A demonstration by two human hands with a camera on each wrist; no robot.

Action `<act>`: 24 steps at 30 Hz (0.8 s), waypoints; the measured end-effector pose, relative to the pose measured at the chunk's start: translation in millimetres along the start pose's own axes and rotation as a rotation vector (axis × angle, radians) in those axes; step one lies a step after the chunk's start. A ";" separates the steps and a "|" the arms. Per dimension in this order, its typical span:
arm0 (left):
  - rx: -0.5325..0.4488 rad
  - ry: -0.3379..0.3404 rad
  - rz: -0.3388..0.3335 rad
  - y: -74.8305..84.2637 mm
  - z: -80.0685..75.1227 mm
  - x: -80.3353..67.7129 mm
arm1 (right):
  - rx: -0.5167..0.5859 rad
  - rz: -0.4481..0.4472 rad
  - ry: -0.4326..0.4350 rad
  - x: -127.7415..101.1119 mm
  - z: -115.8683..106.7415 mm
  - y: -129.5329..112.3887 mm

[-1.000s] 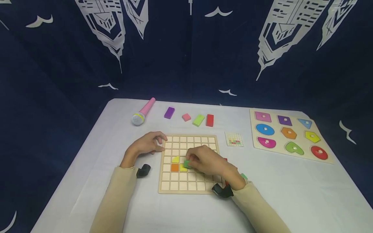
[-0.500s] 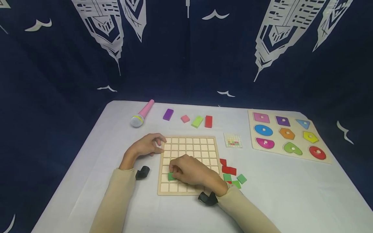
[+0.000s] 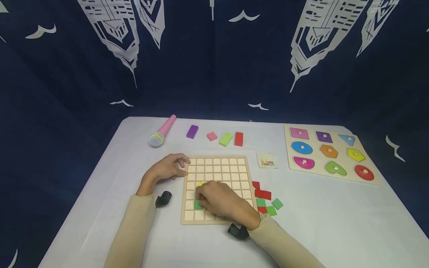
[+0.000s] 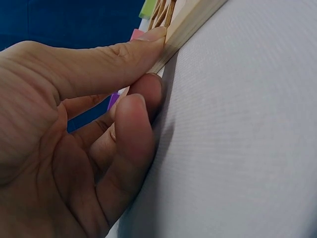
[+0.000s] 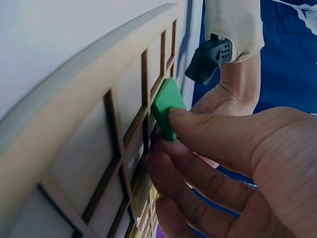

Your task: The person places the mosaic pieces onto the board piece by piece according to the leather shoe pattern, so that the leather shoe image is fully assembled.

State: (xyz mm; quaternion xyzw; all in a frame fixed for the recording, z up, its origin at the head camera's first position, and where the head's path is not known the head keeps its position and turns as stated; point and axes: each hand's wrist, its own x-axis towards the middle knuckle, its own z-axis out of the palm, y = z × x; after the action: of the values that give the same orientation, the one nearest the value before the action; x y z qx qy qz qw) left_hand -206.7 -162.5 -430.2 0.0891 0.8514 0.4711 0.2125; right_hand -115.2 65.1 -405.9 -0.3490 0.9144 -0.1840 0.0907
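Note:
A square wooden grid board [image 3: 226,169] lies flat in the middle of the table in the head view. My left hand [image 3: 167,167] grips its left edge near the far corner; in the left wrist view the thumb [image 4: 119,64] presses on the rim [image 4: 193,25]. Over the lower left cells, my right hand [image 3: 221,201] pinches a green square tile [image 5: 167,104] between thumb and fingers. The right wrist view shows that tile tilted against the grid. Just beyond the hand, part of a yellow tile [image 3: 200,183] shows in a cell; the hand hides other cells.
Loose red tiles [image 3: 263,194] and green tiles [image 3: 277,204] lie right of the board. A pattern card [image 3: 267,160] and a shape puzzle [image 3: 330,154] are farther right. Behind are a pink toy microphone [image 3: 163,131] and several coloured blocks [image 3: 239,139].
My right hand has carried the green tile left and nearer, from mid-board to the lower left cells, then stays almost in place. The left hand keeps its place on the board's edge.

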 end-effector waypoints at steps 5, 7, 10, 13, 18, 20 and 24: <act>0.001 0.002 0.001 0.6 -0.7 0.3 | -0.052 0.008 0.005 -0.5 -0.3 -0.9; -0.003 0.003 -0.004 0.9 -0.9 0.3 | -0.063 0.007 0.006 -0.6 -0.3 -1.6; -0.002 0.003 -0.004 0.4 -1.2 1.0 | -0.076 0.004 0.016 -0.4 0.4 -2.9; 0.000 0.001 0.000 -0.2 -1.5 1.5 | -0.111 -0.010 0.037 -1.1 2.2 -4.3; 0.000 -0.007 0.001 -0.5 -0.8 0.5 | -0.282 -0.117 0.068 -14.0 7.1 -6.0; 0.002 -0.007 -0.002 -0.3 -0.4 0.9 | -0.369 -0.160 0.065 -23.2 8.4 -5.5; 0.008 0.000 -0.008 -0.2 -0.3 0.7 | -0.450 -0.174 0.037 -40.5 10.0 -3.2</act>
State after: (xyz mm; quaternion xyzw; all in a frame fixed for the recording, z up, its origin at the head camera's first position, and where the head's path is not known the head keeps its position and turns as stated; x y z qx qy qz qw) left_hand -207.5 -162.6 -430.4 0.0867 0.8536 0.4670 0.2140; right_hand -80.3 87.3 -412.2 -0.4346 0.9003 0.0109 -0.0222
